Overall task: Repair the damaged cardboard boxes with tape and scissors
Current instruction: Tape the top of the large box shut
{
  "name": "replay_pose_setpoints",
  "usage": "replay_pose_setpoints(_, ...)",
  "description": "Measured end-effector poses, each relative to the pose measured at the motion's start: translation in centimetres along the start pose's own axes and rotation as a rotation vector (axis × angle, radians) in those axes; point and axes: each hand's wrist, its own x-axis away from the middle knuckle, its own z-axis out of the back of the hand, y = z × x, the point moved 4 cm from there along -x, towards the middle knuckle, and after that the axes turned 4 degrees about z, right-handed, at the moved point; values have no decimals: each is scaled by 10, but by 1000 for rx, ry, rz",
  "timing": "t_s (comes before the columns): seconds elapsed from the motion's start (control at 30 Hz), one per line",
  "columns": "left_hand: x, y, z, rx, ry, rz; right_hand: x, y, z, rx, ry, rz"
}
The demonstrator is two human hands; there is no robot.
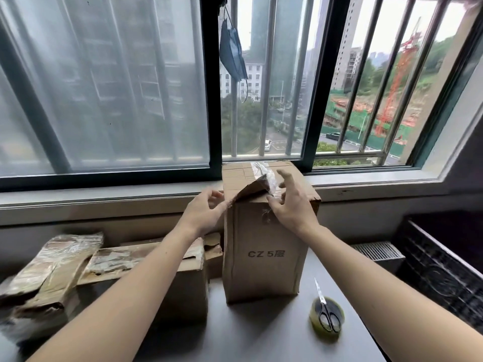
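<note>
A: Where's the tall brown cardboard box [264,246]?
B: Upright on the grey table [261,335], against the window sill; left hand [206,212] pinches its torn top flap [251,189]; right hand [292,205], fingers spread, holds nothing I can make out.
A: Tools?
B: Right of the box; black-handled scissors [325,307] lying across the clear tape roll [326,320].

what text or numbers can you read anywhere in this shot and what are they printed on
"CZ 5层" is printed in dark characters on the front face of the tall upright brown cardboard box.
The silver scissors with black handles, lying on the greenish roll of clear tape, carry a small mark near the pivot, too small to read.
The crushed, tape-wrapped brown cardboard boxes at left show no readable print.
Nothing else in view carries legible text.
</note>
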Motion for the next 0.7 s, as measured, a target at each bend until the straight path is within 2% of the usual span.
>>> replay_pose_setpoints(0.13,-2,9,-10,-40,-38,-83,1,-4,-5,-9,-77,27)
replay_pose_setpoints(0.3,-11,33,-24,-249,1,-230,-6,5,4,-64,-46,-31)
replay_pose_setpoints(0.4,-15,47,-36,-364,-13,-266,-12,20,8,-76,-84,-50)
replay_pose_setpoints(0.5,-24,57,-49,-404,4,-247,-16,40,13,-18,-121,-36)
replay_pose_setpoints(0.7,-39,64,-52,-196,133,-29,-27,68,24,217,-225,80)
